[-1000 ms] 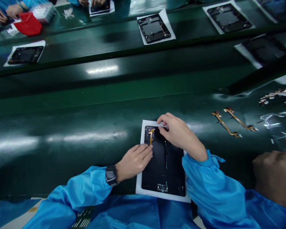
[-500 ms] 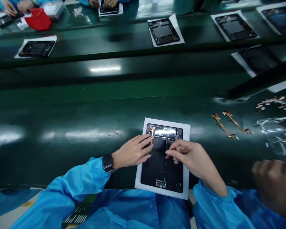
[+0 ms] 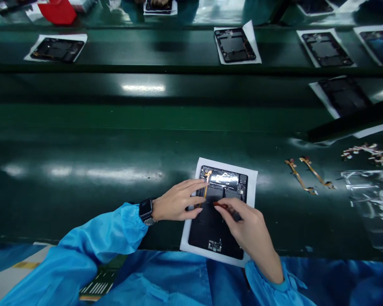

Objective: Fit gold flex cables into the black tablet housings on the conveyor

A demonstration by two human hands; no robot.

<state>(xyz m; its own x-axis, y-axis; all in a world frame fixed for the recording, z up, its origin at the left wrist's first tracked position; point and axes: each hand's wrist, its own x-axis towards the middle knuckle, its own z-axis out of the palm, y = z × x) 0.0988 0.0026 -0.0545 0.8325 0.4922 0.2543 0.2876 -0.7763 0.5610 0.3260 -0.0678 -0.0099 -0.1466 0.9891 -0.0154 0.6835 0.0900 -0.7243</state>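
A black tablet housing [image 3: 215, 229] lies on a white paper sheet [image 3: 191, 229], with a silver foil patch [image 3: 224, 179] near its far edge. An orange flex cable [image 3: 206, 183] runs down from the far left corner of the housing. My left hand [image 3: 178, 199] rests its fingertips on the housing's left side, close to that cable. Over the housing's middle, my right hand [image 3: 242, 223] pinches a small orange-brown strip [image 3: 220, 205]. The fingers hide part of the housing and the strip's far end.
Two loose flex cables [image 3: 301, 175] lie on the green belt to the right, beyond them a tangled cable heap [image 3: 367, 153] and a clear plastic bag [image 3: 370, 199]. Other housings on paper sheets [image 3: 234, 45] sit on the far belts. A red pouch [image 3: 57, 10] lies at the top.
My right hand has moved away from the foil patch, which now shows, and down over the housing's middle with the strip. A hand at the right edge has left view.
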